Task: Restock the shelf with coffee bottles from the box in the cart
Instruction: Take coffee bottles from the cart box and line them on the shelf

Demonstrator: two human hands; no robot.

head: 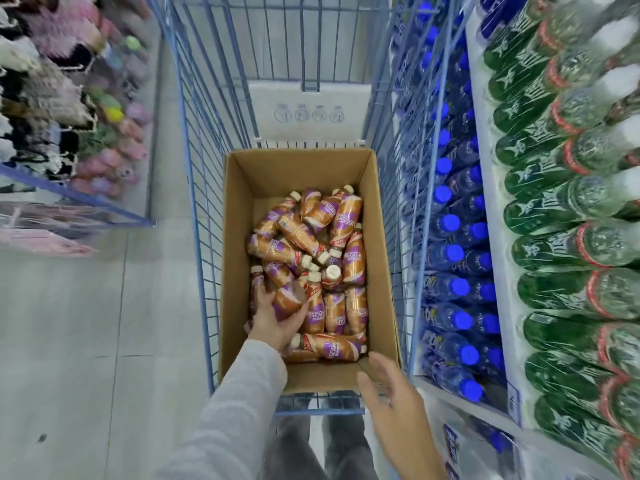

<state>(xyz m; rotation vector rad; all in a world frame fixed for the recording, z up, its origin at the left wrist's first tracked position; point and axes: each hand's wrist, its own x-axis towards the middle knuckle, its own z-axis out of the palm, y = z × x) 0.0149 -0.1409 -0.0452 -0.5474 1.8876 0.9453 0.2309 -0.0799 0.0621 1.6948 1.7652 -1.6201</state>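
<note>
Right hand (394, 403), fingers spread, hovers at the cardboard box (322, 377) rim; left hand (273, 318) grips a coffee bottle (290, 295) lying lengthwise ahead.

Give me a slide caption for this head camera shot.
Inside the box, left hand grips a bottle; right hand hovers open by the near rim.

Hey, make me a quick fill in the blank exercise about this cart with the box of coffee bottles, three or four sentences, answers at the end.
The left hand grips a coffee bottle inside the ___ box.
The box sits in a wire cart coloured ___.
The right hand is open and holds ___.
Missing words: cardboard; blue; nothing.
</note>
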